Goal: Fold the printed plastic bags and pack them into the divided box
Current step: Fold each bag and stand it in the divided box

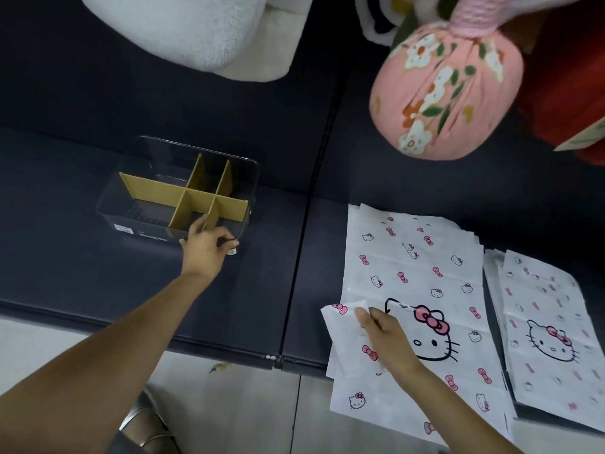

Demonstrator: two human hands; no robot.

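Observation:
A clear divided box [137, 211] with tan cardboard dividers stands on the dark surface at the left. My left hand [204, 249] grips its near right corner, thumb over the rim. A stack of white bags printed with cartoon cats and pink bows [415, 267] lies flat at the right. My right hand [384, 335] pinches a small folded bag [343, 332] at the stack's left edge. A second pile of printed bags [543, 329] lies further right.
A pink flowered fabric bundle [448, 93] sits behind the bags. A white fluffy cushion [183, 27] lies at the back left. The dark surface's front edge [229, 347] runs above a pale floor, with a sandalled foot [144, 421] below.

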